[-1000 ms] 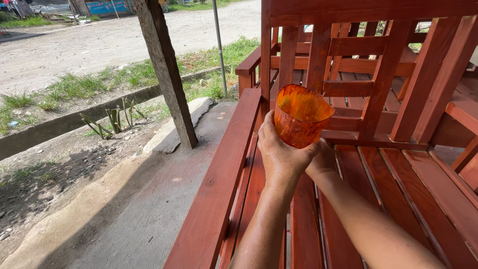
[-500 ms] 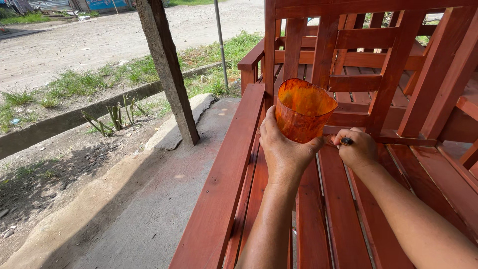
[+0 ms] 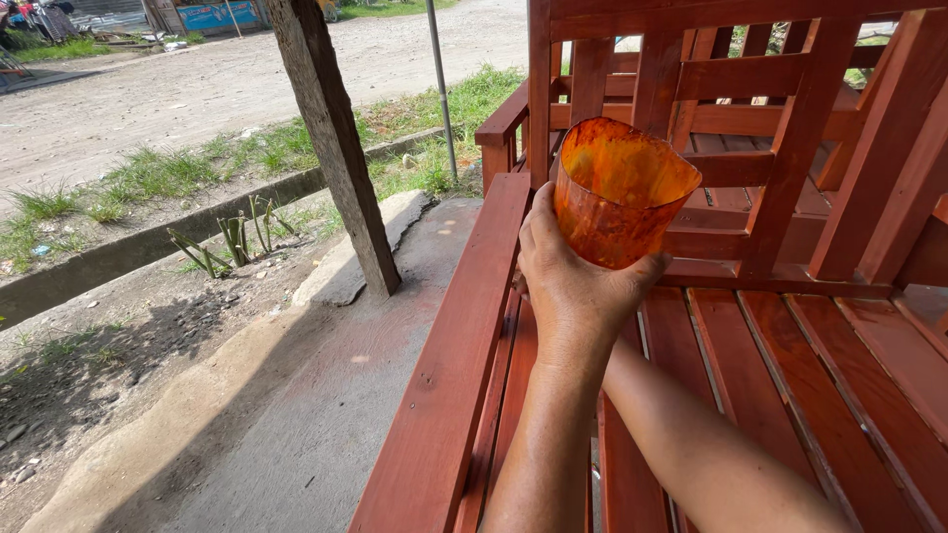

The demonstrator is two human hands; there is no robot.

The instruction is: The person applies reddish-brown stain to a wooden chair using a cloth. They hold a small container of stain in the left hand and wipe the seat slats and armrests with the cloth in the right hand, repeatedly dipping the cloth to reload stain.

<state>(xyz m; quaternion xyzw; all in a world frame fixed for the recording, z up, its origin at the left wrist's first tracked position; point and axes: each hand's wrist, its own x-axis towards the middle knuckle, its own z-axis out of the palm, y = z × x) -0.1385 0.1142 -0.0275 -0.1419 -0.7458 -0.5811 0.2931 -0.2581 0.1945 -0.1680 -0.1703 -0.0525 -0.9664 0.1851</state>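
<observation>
Head view, near to far. Two bare forearms rise from the lower edge over the red-brown slatted wooden bench (image 3: 790, 385). The left hand (image 3: 573, 281) is clenched around the base of an orange translucent plastic cup (image 3: 617, 202), thumb up its left wall and fingers wrapped beneath; the cup is held upright, slightly tilted, above the seat slats, its rim open and its inside streaked with orange-red stain. The right forearm (image 3: 711, 454) passes behind the left wrist; the right hand is hidden behind the left hand and cup, so whether it is closed or released cannot be told. The left seat rail (image 3: 454, 365) of the bench runs alongside a bare concrete floor (image 3: 296, 424). Behind the cup stand the bench's slatted backrest (image 3: 780, 138) and what appears to be further stained furniture of the same colour. To the left, a leaning weathered wooden post (image 3: 336, 148) meets the floor beside a broken concrete slab (image 3: 365, 247). Beyond lie a low kerb (image 3: 148, 247), tufts of grass (image 3: 148, 178), a thin metal pole (image 3: 441, 89) and a pale dirt road (image 3: 247, 79).
</observation>
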